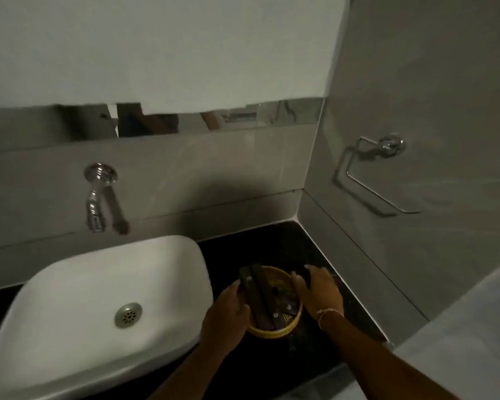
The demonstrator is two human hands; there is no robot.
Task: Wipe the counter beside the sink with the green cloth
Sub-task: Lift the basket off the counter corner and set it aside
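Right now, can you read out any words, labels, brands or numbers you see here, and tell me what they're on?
No text is readable.
Dark packets in the yellow basket held by both hands: small pale marks, too blurred to read.
Sink, tap, towel ring: no lettering visible.

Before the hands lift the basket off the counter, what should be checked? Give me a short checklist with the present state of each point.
1. Left hand on the basket rim: ok, it grips the near-left side.
2. Right hand on the basket: ok, it rests on the right rim.
3. Dark items inside the basket secure: cannot tell; they stick out over the rim.
4. Green cloth within reach: not ok, none is visible.
5. Counter behind the basket free: ok, nothing stands there.
6. Sink out of the path: ok, it sits left of the basket.
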